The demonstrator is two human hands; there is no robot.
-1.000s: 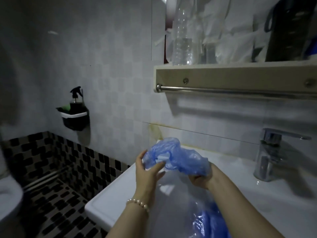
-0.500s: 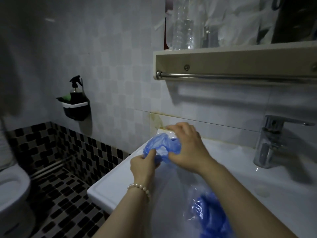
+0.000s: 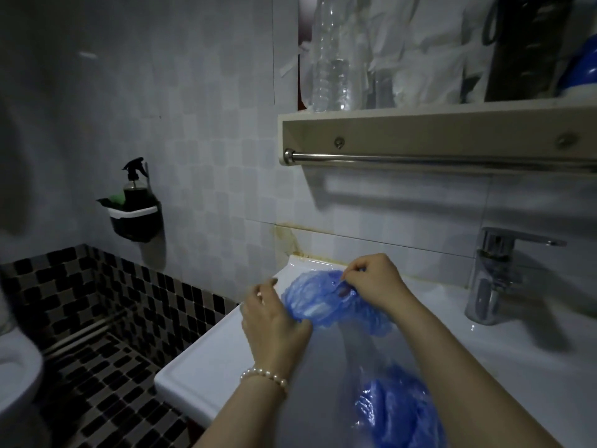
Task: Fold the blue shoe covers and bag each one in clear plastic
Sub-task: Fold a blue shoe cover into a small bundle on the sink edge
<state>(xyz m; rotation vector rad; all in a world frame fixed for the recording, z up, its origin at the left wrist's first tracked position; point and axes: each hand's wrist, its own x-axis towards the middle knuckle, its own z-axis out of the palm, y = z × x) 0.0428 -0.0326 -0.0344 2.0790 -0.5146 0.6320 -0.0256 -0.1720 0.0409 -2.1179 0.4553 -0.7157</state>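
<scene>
- Clear plastic bag [image 3: 326, 402] lies nearest the camera on the white sink [image 3: 206, 379], between the two forearms; blue bundle [image 3: 397, 412] sits inside it at the near right, seen through the film
- Pearl bracelet [image 3: 263, 376] on the left wrist, above the sink's near left corner
- Left hand [image 3: 274, 321] over the sink's left part; fingers curled, gripping the left end of the blue shoe cover [image 3: 310, 302]
- Blue shoe cover is crumpled and stretched between both hands, just above the sink's back left area; whether it touches the sink surface cannot be told
- Right hand [image 3: 374, 282] is right of the left hand, toward the back edge of the sink; fingertips pinch the cover's upper right edge
- Chrome faucet [image 3: 494, 279] stands at the sink's back right, well apart from the hands
- Black wall caddy [image 3: 134, 218] with a spray bottle [image 3: 134, 185] hangs on the tiled wall left of the sink
- Shelf [image 3: 436, 130] with a metal rail [image 3: 436, 160] is mounted above the sink; clear bottle [image 3: 332, 53] stands on its left end
</scene>
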